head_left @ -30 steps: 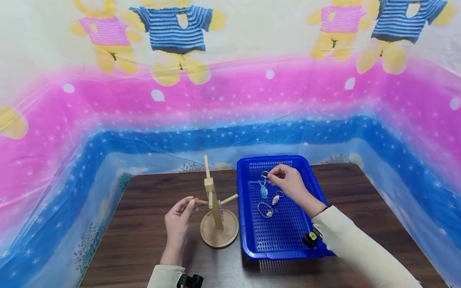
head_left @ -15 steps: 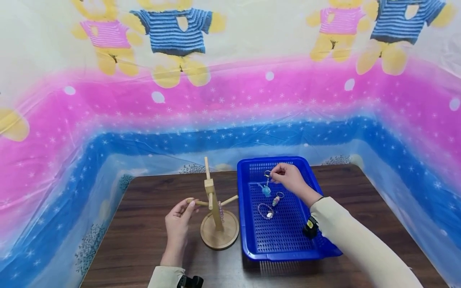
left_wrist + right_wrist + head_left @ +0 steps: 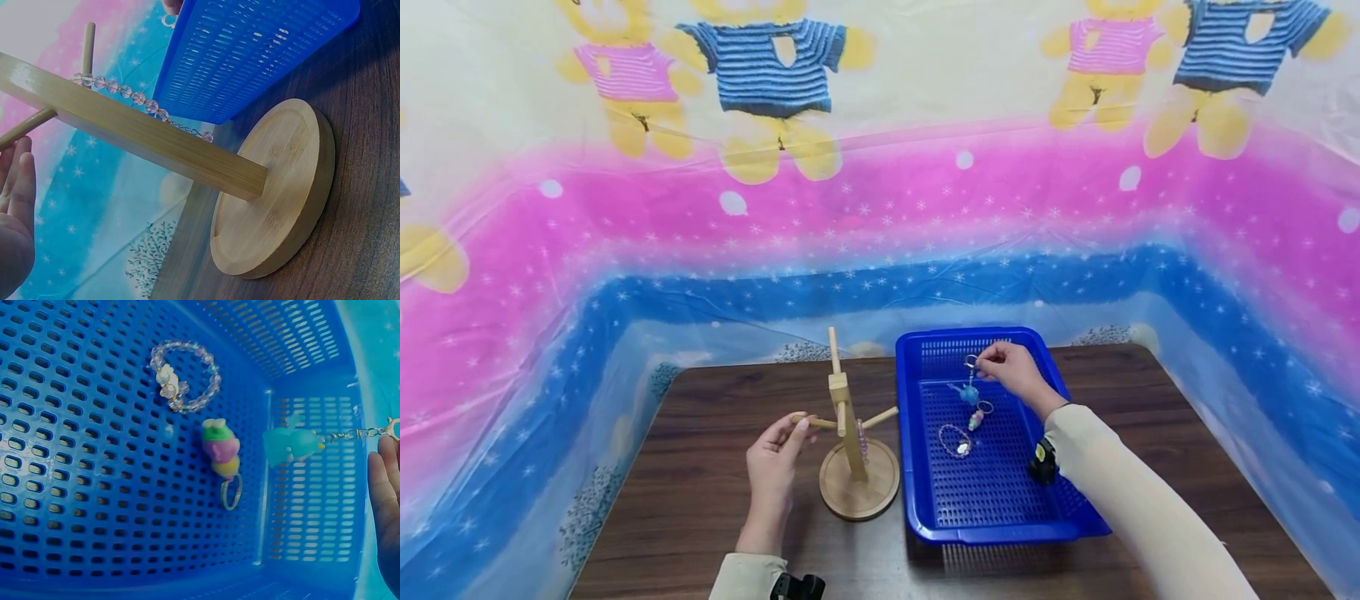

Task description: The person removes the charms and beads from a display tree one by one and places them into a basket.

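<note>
My right hand [image 3: 1017, 372] pinches the metal ring of a keychain over the basket. From its short chain hangs a translucent light-blue figure [image 3: 292, 445]. Left of the basket, my left hand [image 3: 772, 468] holds the end of one peg [image 3: 815, 422] of a wooden stand [image 3: 850, 433] between thumb and fingers. A pale pink beaded bracelet [image 3: 139, 98] hangs on the stand beside its post. Inside the blue basket [image 3: 911, 467] lie a clear beaded bracelet [image 3: 215, 384] with a white charm and a second keychain [image 3: 222, 447] with a green, purple and yellow figure.
Both the round stand base [image 3: 306, 162] and the basket rest on a dark wood-grain table [image 3: 677, 492]. The basket's left rim is close to a right-hand peg [image 3: 880, 417]. A printed curtain [image 3: 850, 208] surrounds the table's back and sides.
The right hand has moved slightly right with the keychain, whose blue figure has swung and turned. The left hand keeps its hold on the peg.
</note>
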Tool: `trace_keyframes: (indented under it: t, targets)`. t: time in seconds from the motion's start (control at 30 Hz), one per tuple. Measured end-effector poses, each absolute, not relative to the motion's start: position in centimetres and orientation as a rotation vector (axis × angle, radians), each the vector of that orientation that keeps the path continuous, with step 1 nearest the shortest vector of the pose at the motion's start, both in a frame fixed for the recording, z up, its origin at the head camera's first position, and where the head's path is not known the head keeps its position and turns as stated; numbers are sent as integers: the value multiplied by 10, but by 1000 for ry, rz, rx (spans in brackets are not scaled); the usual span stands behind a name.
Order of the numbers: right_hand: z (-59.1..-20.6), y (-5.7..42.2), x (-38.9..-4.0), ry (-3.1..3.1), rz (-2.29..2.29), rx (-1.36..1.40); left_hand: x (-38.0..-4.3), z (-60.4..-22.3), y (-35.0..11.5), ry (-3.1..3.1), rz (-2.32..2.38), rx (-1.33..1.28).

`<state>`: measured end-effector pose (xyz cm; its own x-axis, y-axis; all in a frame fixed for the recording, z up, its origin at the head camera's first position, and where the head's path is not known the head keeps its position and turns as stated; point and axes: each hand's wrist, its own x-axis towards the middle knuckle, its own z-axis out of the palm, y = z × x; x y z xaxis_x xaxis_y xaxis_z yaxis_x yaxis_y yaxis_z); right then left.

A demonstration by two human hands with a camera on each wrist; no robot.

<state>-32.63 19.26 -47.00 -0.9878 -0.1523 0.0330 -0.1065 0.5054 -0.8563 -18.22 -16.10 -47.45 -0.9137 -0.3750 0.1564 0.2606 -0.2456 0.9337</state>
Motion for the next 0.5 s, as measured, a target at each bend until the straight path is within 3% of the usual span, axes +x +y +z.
trace_keyframes:
  t: [0.5]
  targets:
    - [-488, 184, -334, 2621, -1600, -124, -181, -474, -162, -1616, -2206, 119]
